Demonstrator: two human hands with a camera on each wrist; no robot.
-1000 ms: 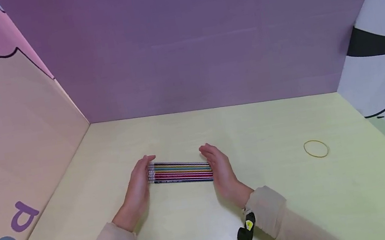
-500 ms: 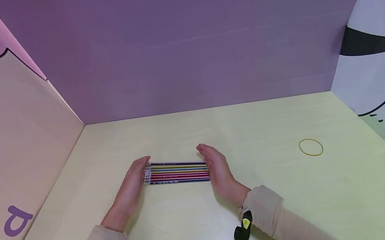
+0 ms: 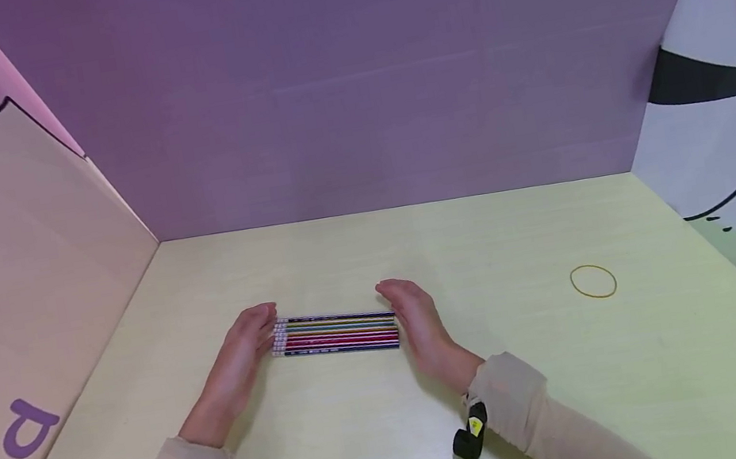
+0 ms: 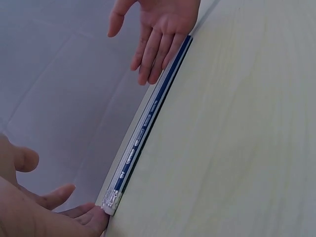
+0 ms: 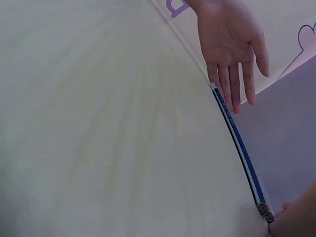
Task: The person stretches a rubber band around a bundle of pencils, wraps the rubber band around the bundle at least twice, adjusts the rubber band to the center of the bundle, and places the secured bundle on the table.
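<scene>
A flat row of several pencils (image 3: 341, 333) in different colours lies side by side on the table, white eraser ends to the left and ends lined up. At the eraser ends stands my left hand (image 3: 234, 367), palm inward, fingers extended. My right hand (image 3: 423, 329) stands on edge at the opposite ends with its palm facing them. A dark blue pencil (image 4: 143, 131) is nearest in the left wrist view, its eraser right at the left hand's fingers (image 4: 91, 217). In the right wrist view the left hand (image 5: 229, 44) shows straight fingers.
A yellow rubber band (image 3: 593, 281) lies on the pale table (image 3: 488, 258) to the right. A purple panel (image 3: 346, 88) closes off the back, with printed panels at the left (image 3: 19, 261) and right (image 3: 724, 149).
The head view has shifted slightly. My left hand has drawn a little leftward from the eraser ends, and the right hand has eased slightly outward. The pencils stay in their row.
</scene>
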